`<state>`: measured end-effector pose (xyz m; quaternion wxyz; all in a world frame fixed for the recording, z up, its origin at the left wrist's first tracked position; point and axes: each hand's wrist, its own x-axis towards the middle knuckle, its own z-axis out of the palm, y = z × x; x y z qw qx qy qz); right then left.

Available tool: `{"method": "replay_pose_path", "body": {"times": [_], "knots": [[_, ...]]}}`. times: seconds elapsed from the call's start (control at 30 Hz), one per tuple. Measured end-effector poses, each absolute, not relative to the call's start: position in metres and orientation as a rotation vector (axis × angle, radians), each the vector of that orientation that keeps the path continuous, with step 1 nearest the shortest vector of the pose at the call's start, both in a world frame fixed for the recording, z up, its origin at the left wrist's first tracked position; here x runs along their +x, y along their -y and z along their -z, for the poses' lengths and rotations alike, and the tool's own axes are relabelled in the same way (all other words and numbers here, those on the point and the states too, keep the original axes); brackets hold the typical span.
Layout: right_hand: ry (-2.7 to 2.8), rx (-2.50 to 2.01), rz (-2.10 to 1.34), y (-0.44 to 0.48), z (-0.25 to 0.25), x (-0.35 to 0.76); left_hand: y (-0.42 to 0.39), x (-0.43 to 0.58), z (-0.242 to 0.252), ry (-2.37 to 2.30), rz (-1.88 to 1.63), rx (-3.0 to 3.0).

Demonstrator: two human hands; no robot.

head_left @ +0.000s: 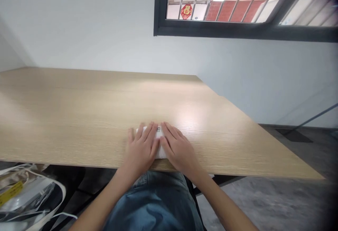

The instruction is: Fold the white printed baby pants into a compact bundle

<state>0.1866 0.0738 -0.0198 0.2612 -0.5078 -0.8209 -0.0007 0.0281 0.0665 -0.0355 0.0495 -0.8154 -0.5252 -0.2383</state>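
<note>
Denim-covered lap (150, 203): bottom centre of the frame, below the table's near edge. Plastic bag (26, 195): lower left, with a yellow label (10, 193).

Left hand (141, 151): flat on the left side of the white cloth (161, 146). Its fingers (149, 134) are extended and slightly spread, resting on the cloth without a closed grip.

Right hand (179, 150): flat on the right side of the same cloth, angled inward. Its fingers (171, 132) are likewise extended and not closed.

Cloth: folded, lying on the table (79, 118) near its front edge, at lower centre, between the hands and mostly covered by them. A small dark print (158, 129) shows at its far side.

Table: light wood grain, extending toward the upper left. Floor (264, 203): grey, lower right. Wall (79, 23): white, behind the table. Window (224, 2): dark-framed, upper right, with a red ornament (186, 11) beyond the glass.
</note>
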Motion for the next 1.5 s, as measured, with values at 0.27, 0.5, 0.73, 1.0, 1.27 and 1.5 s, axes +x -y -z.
{"method": "replay_pose_path", "body": {"times": [0.27,0.5,0.73,1.0,1.27,1.5], "knots": [[1.878,-1.499,-0.076,-0.021,0.014,0.244,-0.051,-0.035,0.023,2.147,0.875,-2.445],[1.960,-1.426,-0.217,0.001,0.021,0.173,-0.118,0.020,-0.032,1.711,0.609,-2.958],[1.961,-1.698,-0.318,-0.062,0.015,0.178,-0.078,0.003,0.007,2.240,0.999,-2.744],[2.146,-1.803,-0.252,-0.076,0.013,0.165,-0.054,0.002,0.033,2.553,1.733,-2.470],[2.187,-1.854,-0.186,-0.071,0.012,0.174,-0.058,0.016,0.029,2.459,1.479,-2.451],[2.108,-1.844,-0.039,-0.051,0.027,0.235,-0.055,0.069,0.021,2.303,1.171,-2.702]]}}
